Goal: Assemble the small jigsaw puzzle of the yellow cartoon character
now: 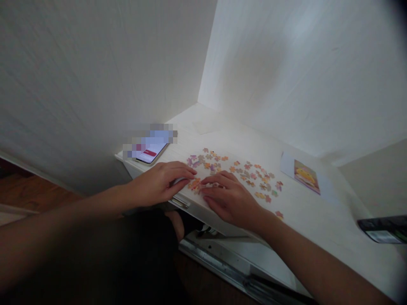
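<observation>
On the white table [305, 220], set into a corner of white walls, loose puzzle pieces [241, 171] lie scattered. Both hands rest palm down at the near edge of the pieces. The left hand [159, 183] lies flat with fingers stretched toward the pieces, its fingertips touching a small joined cluster [194, 184]; it grips nothing that can be seen. The right hand [230, 199] lies just right of that cluster, fingers loosely curled over it and touching it; whether it pinches a piece cannot be told. Left of the pieces, near the table edge, lies a phone [151, 152] with its screen lit. Right of the pieces lies a picture card [305, 174]. Farther right, well apart, a dark object [383, 229] sits at the table edge. Nothing stands between the hands and the pieces.
</observation>
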A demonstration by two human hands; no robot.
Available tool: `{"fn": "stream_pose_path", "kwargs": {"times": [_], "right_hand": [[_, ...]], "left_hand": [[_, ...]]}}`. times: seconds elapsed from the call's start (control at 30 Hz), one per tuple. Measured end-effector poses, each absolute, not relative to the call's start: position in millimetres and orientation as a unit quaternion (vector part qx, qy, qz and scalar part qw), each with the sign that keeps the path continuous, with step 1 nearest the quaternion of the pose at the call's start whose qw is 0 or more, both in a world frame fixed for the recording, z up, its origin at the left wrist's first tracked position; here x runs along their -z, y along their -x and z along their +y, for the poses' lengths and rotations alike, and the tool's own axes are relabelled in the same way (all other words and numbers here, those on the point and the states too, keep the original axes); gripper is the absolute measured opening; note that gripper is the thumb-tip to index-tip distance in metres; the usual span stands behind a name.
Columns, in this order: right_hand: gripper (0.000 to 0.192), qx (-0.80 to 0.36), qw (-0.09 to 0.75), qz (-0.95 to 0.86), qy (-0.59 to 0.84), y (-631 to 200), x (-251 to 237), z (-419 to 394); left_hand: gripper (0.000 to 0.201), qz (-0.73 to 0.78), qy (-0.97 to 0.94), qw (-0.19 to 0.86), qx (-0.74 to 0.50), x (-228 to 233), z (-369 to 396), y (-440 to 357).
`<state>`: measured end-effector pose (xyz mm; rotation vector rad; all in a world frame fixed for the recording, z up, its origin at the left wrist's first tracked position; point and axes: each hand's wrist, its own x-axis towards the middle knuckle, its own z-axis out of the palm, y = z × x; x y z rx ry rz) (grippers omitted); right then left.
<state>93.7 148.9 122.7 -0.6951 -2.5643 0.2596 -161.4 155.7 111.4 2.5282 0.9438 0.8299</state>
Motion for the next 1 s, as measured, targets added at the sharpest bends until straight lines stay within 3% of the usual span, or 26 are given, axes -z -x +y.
{"fn": "stream_pose_path", "kwargs": {"times": [0.5,1.0], "right_hand": [[0.020,-0.098,0.198,-0.932,0.286,-97.7,-121.0,152.8],[0.022,-0.100,0.216,-0.935,0.261,-95.9,-120.3,153.5]], "left_hand": [[0.026,0.356,-0.885,0.150,-0.258,-118.3,148.1,154.9],[0.025,0.397,-0.865,0.201,-0.232,-126.6,146.0,146.0]]}}
